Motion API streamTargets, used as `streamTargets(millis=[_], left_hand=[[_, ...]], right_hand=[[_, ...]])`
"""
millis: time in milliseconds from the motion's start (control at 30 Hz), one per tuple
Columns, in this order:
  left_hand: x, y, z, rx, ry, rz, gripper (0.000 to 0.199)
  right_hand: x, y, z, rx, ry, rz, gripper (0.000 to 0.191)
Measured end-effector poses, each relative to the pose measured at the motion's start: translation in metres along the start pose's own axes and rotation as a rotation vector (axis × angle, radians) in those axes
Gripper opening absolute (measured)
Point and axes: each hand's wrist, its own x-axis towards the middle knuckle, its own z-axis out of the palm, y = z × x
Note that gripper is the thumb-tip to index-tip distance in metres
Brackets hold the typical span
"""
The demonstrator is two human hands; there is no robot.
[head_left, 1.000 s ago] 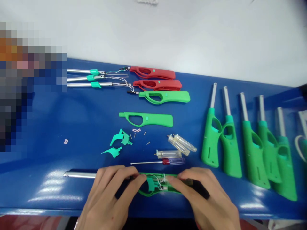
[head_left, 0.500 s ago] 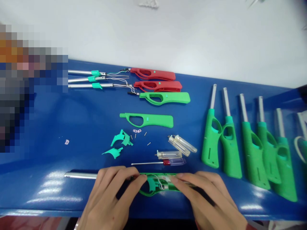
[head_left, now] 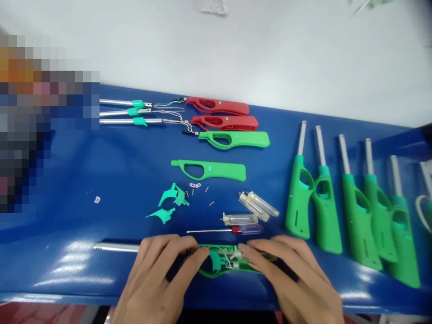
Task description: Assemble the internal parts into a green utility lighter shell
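Observation:
An opened green lighter half (head_left: pixel 216 272) lies at the table's front edge, with a teal trigger (head_left: pixel 217 261), white wires and a small white connector inside. My left hand (head_left: pixel 158 274) is closed round its left end, where the metal tube (head_left: pixel 118 247) joins. My right hand (head_left: pixel 290 270) has its fingers on a clear fuel tank (head_left: pixel 246 253) in the handle, partly hidden by the fingers. A screwdriver (head_left: pixel 246 230) with a red and clear handle lies just behind the lighter.
Behind lie clear tanks (head_left: pixel 240 219), teal triggers (head_left: pixel 164 216), screws (head_left: pixel 211 203) and a green shell (head_left: pixel 229 171). Farther back are red lighters (head_left: pixel 236 107) with wired tubes (head_left: pixel 124 103). Several green lighters (head_left: pixel 327 220) stand in a row at right. A blurred person (head_left: pixel 30 112) is at left.
My right fingers have shifted slightly on the clear tank, and more of its white end shows. My left hand keeps its hold. The whole view has moved a little.

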Motion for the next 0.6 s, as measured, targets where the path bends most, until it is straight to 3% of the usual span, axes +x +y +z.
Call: streamTargets(millis=[167, 433, 600], left_hand=[[0.0, 0.0, 0.0, 0.012, -0.006, 0.015, 0.047], [-0.001, 0.001, -0.003, 0.055, 0.011, 0.049, 0.043], [0.005, 0.014, 0.0, 0.022, 0.016, 0.037, 0.034]], right_hand=[[0.0, -0.001, -0.002, -0.032, -0.038, -0.012, 0.041], [0.002, -0.001, -0.006, -0.132, -0.131, -0.017, 0.045], [0.004, -0.001, -0.007, -0.163, -0.146, -0.028, 0.051]])
